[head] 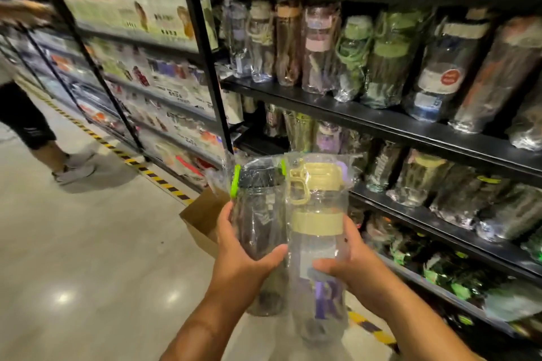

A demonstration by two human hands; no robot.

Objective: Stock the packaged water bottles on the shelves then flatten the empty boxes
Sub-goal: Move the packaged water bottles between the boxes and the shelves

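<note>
I hold two plastic-wrapped water bottles upright in front of the black shelves (381, 123). My left hand (243, 255) grips a clear bottle with a dark lid and green tab (258, 214). My right hand (349, 261) grips a clear bottle with a beige lid, handle and band (316, 208). The two bottles touch side by side. Behind them on the floor stands an open cardboard box (205, 217), partly hidden by my left hand and the bottles.
Several wrapped bottles fill the shelf tiers on the right. A second shelving unit (140, 67) with boxed goods runs to the left. Yellow-black tape (152, 173) marks the floor along the shelves. A person's legs (32, 126) stand at far left on the grey floor.
</note>
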